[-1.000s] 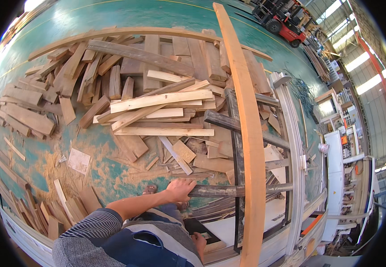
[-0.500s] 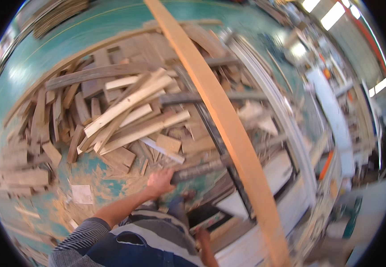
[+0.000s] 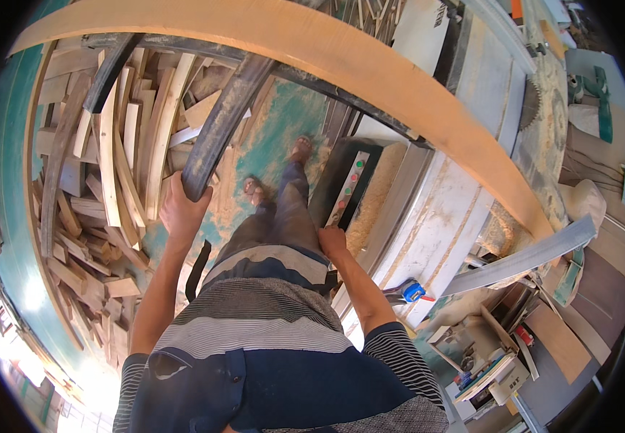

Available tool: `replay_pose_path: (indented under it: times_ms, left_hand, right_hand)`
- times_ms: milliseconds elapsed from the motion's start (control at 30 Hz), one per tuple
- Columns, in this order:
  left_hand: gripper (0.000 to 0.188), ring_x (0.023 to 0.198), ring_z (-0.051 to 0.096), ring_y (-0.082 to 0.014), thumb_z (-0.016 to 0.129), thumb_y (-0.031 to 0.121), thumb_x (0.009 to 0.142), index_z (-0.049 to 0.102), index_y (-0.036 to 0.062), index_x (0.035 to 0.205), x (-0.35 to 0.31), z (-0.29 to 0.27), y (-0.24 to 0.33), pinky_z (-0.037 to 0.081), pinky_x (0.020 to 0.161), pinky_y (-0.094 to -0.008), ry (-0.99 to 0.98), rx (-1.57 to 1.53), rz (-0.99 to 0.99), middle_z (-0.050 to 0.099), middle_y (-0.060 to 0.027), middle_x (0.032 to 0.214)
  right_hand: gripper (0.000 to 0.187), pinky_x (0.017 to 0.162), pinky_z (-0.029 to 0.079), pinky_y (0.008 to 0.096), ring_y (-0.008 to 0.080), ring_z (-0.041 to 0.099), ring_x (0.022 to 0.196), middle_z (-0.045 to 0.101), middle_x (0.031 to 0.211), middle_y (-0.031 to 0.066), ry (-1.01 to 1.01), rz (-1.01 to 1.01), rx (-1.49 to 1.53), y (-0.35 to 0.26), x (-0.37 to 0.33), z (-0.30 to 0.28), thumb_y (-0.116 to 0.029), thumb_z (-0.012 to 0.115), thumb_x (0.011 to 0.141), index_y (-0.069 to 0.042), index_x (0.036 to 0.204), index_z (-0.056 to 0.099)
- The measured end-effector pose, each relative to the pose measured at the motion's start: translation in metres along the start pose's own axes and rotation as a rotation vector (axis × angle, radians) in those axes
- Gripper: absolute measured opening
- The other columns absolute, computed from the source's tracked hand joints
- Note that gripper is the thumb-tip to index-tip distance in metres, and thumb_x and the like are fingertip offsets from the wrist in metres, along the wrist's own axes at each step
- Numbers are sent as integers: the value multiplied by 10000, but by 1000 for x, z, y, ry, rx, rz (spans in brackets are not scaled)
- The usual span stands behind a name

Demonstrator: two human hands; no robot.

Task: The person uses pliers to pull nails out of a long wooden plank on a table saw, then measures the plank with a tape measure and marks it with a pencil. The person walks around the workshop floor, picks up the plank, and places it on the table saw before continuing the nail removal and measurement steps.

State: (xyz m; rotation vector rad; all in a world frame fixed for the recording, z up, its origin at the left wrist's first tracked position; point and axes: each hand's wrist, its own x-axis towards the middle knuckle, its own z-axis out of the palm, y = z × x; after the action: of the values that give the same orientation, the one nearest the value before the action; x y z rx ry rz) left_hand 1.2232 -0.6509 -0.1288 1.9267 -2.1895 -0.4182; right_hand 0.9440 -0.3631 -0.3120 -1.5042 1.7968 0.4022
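My left hand (image 3: pixel 185 209) is wrapped round the near end of a dusty black metal bar (image 3: pixel 227 123), part of the machine's outrigger frame. At the near end of a control panel with coloured buttons (image 3: pixel 352 180) is my right hand (image 3: pixel 332 242); its fingers are mostly hidden, so whether it touches a button is unclear. A long orange-brown wooden board (image 3: pixel 312 50) lies across the black frame and over the pale saw table (image 3: pixel 435 224). Beyond the table, a toothed circular saw blade (image 3: pixel 530 103) shows at the board's far side.
Piled wood offcuts (image 3: pixel 121 144) cover the floor at left. Sawdust lies on the green floor (image 3: pixel 283 108) round my feet. A blue tape measure (image 3: pixel 412 291) rests at the table's near edge, beside a grey curved strip (image 3: pixel 521 256). A cluttered shelf (image 3: pixel 485 375) stands lower right.
My view has swung round and tilted down, so the board now crosses the top of the picture. My left hand stays on the black bar; my right hand remains low by the panel.
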Motion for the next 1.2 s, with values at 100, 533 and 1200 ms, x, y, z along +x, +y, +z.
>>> replay_pose_path:
  times_ms: [100,533,1200]
  left_hand:
    - [633,848,690,-378,841,395,722,595,102,1225,0,2,2,535,714,-483,-16,2,-11,699,-140,977]
    - [645,848,678,-318,878,394,706,623,66,1199,-2,9,-4,539,730,-429,-105,46,-101,672,-156,916]
    - [643,1011,650,-330,837,294,643,548,72,1173,-3,-6,-15,538,843,-429,6,-195,-14,620,-112,1158]
  right_hand:
    - [165,765,557,451,346,699,932,725,871,136,-77,14,22,-5,-1,28,-141,619,857,-90,924,761]
    - [256,820,503,501,405,650,905,698,889,186,114,126,97,43,46,178,-274,662,867,-32,826,735]
    - [157,745,573,442,307,732,950,733,1019,105,-148,-125,-564,52,136,-38,-191,645,923,-100,1040,696]
